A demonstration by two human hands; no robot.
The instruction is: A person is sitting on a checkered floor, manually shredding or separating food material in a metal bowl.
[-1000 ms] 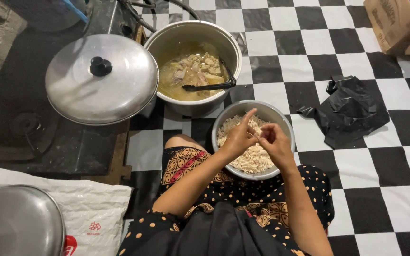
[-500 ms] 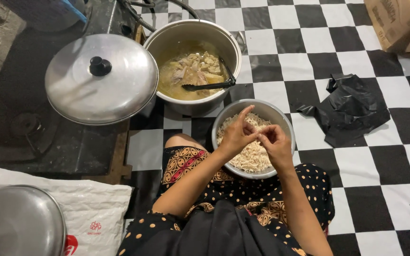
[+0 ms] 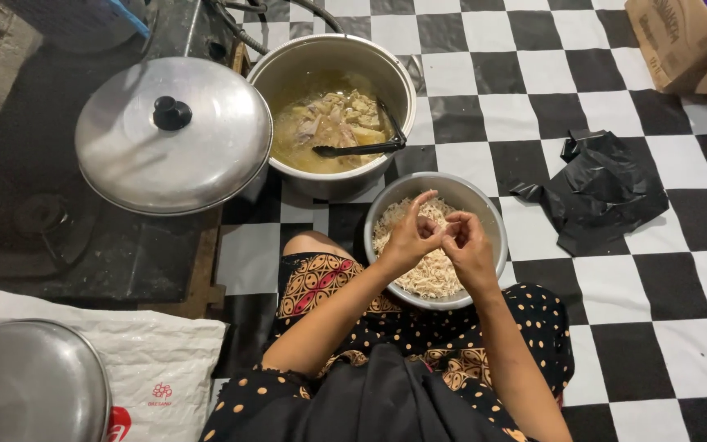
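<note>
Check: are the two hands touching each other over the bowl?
Touching. The head view shows the left hand and right hand meeting at the fingertips above the bowl, no gap between them.

Both forearms extend forward and converge. Left hand [image 3: 409,237] and right hand [image 3: 468,245] meet fingertip to fingertip, fingers curled in a pinching grip.

Floor [image 3: 533,74]: black-and-white checkerboard. Dress [image 3: 525,327]: black with orange dots; batik panel [image 3: 321,278], orange-red on black, at 8 o'clock of the silver bowl [image 3: 484,205]. Shredded food [image 3: 431,274]: pale cream. Pot [image 3: 288,65] broth: yellow-tan. Lid [image 3: 173,155]: silver, black knob. Bag [image 3: 607,192] at 3 o'clock: black.
</note>
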